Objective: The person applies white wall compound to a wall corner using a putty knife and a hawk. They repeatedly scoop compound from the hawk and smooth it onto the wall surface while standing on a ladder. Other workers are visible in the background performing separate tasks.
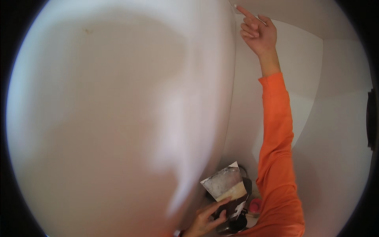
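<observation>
My right hand (258,32) is raised high on an orange-sleeved arm. Its index finger is stretched toward the seam where pale surfaces meet at the top, the other fingers are partly curled, and nothing is held. A dab of white stuff shows on that fingertip; whether it touches the seam I cannot tell. Low down, my left hand (205,221) grips a wide putty knife (224,182) with a grey, smeared blade, a beige band and a dark lower part. White residue marks the blade's corner and the dark part.
A blurred pale wall (106,118) fills the left side, very close. Another pale wall (335,118) stands to the right. Below the putty knife are a dark pot-like container (232,227) and a small red round thing (255,205). A black object (371,118) sits at the right rim.
</observation>
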`<state>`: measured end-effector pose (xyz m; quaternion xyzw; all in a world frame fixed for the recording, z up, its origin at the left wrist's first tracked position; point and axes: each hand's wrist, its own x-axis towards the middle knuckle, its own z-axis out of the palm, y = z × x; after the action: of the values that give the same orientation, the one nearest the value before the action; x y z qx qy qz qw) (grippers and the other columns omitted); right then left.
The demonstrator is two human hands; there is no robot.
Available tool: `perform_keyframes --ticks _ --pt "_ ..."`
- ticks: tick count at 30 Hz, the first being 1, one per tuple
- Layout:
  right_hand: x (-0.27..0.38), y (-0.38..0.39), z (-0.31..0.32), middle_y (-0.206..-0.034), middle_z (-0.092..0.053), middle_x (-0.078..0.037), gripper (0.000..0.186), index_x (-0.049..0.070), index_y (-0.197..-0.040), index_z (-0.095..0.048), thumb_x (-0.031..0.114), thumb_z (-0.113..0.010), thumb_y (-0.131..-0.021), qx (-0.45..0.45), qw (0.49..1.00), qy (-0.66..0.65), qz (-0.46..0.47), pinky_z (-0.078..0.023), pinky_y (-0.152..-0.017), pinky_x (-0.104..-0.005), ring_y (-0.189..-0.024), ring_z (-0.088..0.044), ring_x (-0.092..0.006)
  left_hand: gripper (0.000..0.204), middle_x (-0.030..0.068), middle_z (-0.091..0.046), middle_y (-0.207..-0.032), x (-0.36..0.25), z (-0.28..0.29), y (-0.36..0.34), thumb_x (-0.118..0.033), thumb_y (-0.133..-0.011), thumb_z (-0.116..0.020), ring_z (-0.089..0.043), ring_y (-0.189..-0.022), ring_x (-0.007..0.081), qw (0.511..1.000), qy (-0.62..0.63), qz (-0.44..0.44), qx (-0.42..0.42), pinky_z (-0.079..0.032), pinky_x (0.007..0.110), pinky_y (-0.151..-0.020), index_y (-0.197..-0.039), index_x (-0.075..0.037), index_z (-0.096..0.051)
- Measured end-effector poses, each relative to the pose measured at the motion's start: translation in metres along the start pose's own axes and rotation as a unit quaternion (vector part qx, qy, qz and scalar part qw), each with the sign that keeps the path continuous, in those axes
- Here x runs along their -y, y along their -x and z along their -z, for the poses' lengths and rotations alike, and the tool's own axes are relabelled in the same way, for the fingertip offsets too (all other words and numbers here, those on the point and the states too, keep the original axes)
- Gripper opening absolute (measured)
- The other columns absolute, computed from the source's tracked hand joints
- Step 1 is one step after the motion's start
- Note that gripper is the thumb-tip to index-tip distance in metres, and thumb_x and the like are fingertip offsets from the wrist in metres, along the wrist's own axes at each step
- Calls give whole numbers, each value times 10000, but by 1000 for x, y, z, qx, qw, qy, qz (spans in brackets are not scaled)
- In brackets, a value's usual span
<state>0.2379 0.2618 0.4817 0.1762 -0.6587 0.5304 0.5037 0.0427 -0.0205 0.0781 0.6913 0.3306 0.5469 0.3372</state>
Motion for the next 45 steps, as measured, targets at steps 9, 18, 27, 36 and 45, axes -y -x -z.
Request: perform_keyframes --ticks 9,18,27,36,45 --pt "-24 -31 14 -856 -559 -53 469 -70 -1256 -486 264 -380 -944 -325 938 107 59 -389 -609 -256 -701 -450 -142 427 126 -696 -1200 3 -1 3 -1 -871 -677 -677 -934 118 1000 -9 12 10 -549 247 -760 -1293 -46 -631" --pt "-17 -54 47 -644 -412 -21 269 29 -810 -411 251 -338 -944 -224 974 7 8 -269 -469 -239 -462 -265 -94 413 119 -690 -1214 11 -2 6 -2 -877 -668 -663 -939 103 999 -13 34 10 -553 247 -749 -1287 -30 -629" --pt "-18 -19 -16 -645 -419 -15 385 -92 -1099 -496 241 -366 -955 -67 996 -39 -31 -275 -480 -235 -472 -283 -98 425 156 -694 -1159 8 -2 1 -48 -884 -672 -676 -892 157 1000 -2 -19 -1 -532 273 -777 -1305 -36 -607" --pt "35 126 -114 -555 -495 50 418 -22 -1143 -653 289 -444 -959 2 969 170 181 -323 -406 -204 -445 -426 -71 412 152 -706 -1113 25 -1 -7 -26 -856 -667 -703 -914 200 994 -34 -103 -7 -548 312 -810 -1266 -23 -624" --pt "-5 209 -98 -1126 -540 -101 520 -44 -1373 -463 238 -503 -938 -126 976 137 116 -455 -686 -261 -922 -525 -183 406 138 -712 -1120 2 -4 0 10 -820 -686 -698 -876 145 985 -132 -108 -37 -552 263 -767 -1224 -15 -657"
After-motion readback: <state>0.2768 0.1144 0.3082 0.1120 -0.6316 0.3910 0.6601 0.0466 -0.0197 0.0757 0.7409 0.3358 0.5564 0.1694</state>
